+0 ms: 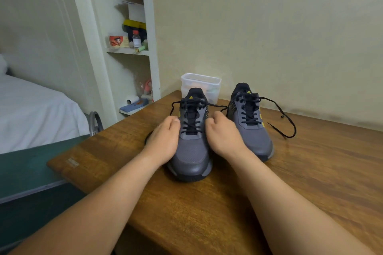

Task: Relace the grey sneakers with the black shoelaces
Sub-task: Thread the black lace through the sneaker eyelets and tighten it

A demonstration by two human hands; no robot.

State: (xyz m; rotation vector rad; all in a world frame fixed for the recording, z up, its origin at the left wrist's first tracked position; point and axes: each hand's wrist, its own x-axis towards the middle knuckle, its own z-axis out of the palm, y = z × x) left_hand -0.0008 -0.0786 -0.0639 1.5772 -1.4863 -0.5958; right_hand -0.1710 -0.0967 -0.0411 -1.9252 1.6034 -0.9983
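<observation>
Two grey sneakers stand on the wooden surface [310, 182] with their toes toward the person. The near sneaker [192, 151] is at centre and the far sneaker [251, 130] is just beside it on the right. The near lace [191, 123] is threaded, with its ends spreading out from the top eyelets. The far lace [289, 128] trails loose over the surface to the right. The left grip [163, 141] and right grip [223, 134] flank the near sneaker, fingers curled at its sides. I cannot tell whether they pinch anything. A clear plastic tub [201, 82] sits behind.
</observation>
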